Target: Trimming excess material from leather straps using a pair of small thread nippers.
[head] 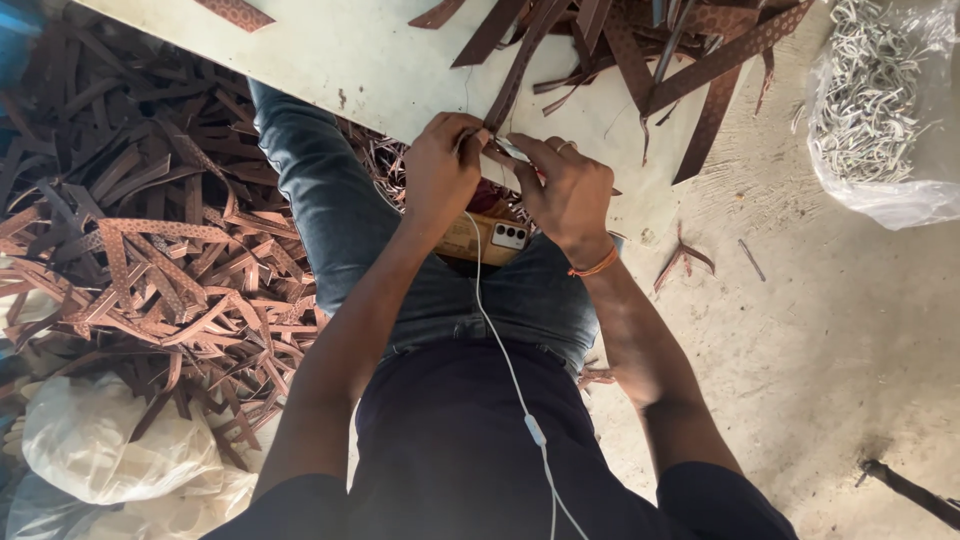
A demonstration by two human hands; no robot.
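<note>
Gripping one brown strap [515, 85] at the board's edge, two hands: left [440, 170]; right [570, 190]; both clamped.

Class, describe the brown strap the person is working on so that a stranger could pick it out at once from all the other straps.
Start at the pale board across the top. At its near edge the left hand and right hand meet. The brown strap runs from their fingertips up the board toward the heap of straps; it alone is pinched by hands.
</note>
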